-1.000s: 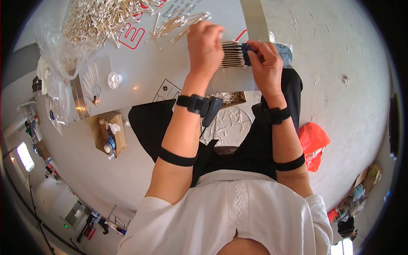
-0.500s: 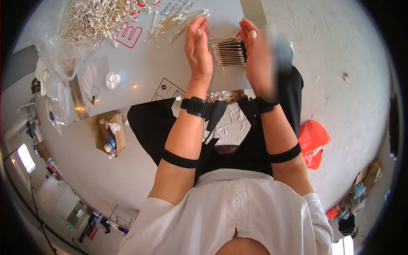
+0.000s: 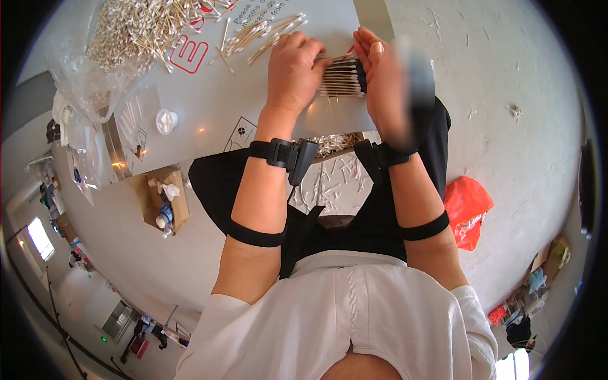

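Both forearms reach up from the lower edge, each with a black band near the elbow and a black wrist strap. Left hand (image 3: 292,71) palm down, fingers curled over one end of a bundle of cotton swabs (image 3: 342,77); grip closed on the bundle. Right hand (image 3: 387,85), blurred, fingers upright, pressed to the bundle's other end, grasping it. Bundle held just above the counter (image 3: 209,104) near its front edge. Left on the counter: small white round cap (image 3: 166,120). Beyond: loose swabs (image 3: 266,35) beside a red printed sign (image 3: 190,56), then a large swab heap (image 3: 136,25) by a clear plastic bag (image 3: 79,82).
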Tool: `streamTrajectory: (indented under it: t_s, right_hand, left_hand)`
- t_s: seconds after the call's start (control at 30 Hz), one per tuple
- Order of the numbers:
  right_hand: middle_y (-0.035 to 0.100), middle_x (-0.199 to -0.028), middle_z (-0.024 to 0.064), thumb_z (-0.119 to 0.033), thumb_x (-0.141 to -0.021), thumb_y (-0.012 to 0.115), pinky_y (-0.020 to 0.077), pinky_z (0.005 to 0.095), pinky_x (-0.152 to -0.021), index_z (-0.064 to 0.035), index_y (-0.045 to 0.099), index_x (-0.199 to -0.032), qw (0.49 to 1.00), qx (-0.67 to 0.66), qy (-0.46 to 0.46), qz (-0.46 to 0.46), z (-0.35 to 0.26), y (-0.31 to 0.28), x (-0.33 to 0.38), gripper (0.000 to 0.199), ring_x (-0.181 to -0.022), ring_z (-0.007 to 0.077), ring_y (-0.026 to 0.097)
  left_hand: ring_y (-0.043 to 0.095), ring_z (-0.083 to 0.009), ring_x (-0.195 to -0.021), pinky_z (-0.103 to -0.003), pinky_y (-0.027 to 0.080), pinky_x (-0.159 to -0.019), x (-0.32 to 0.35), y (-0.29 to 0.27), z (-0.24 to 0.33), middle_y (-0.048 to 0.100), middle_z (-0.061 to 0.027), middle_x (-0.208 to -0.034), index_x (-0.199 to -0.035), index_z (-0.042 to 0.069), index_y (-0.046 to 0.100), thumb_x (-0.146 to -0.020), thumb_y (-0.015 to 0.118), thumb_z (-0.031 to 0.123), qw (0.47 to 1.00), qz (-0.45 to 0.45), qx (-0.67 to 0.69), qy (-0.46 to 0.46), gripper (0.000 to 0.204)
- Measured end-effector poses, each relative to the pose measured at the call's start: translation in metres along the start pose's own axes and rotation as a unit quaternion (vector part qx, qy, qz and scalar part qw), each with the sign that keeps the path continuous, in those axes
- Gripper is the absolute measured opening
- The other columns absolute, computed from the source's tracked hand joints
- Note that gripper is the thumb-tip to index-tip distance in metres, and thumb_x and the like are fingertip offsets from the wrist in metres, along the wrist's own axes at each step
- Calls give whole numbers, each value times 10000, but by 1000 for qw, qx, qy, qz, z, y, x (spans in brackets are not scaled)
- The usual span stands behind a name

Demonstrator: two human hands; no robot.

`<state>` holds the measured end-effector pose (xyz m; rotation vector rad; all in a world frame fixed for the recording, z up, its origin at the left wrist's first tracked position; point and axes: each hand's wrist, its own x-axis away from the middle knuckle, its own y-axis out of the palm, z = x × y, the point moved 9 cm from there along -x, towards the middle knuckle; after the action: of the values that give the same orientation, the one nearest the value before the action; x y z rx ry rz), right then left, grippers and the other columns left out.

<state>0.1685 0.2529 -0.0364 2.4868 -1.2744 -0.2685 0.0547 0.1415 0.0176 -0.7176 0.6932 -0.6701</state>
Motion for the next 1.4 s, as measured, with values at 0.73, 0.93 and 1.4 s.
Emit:
streamTrajectory:
  t_s: [0.73, 0.93, 1.4]
  right_hand:
    - [646, -1175, 103, -277, -1037, 506, 486, 290, -997, 27, 621, -1235, 1000, -4, 15, -3, -1, 2, 0, 381, -1097, 170, 605]
    - [645, -1179, 103, -279, -1037, 505, 483, 294, -995, 30, 620, -1235, 1000, -4, 16, -3, -1, 2, 0, 384, -1107, 171, 600]
    - [558, -1331, 146, -320, -1060, 430, 409, 332, -1099, 40, 528, -1334, 995, 91, -50, 1, -8, 3, 18, 462, -1237, 213, 538]
  left_hand:
    - [596, -311, -880, -431, 494, -757, -14, 21, 9, 617, -88, -848, -820, 51, 609, -797, 671, 51, 992, -98, -52, 57, 67]
    - [597, -311, -886, -430, 493, -765, -17, 20, 15, 611, -87, -840, -827, 50, 620, -805, 655, 37, 988, -101, -85, 80, 43]
    - [507, -236, -1237, -377, 414, -1032, 39, 10, 1, 556, -121, -1306, -1348, 17, 492, -1039, 448, 310, 927, 156, 327, -95, 428]
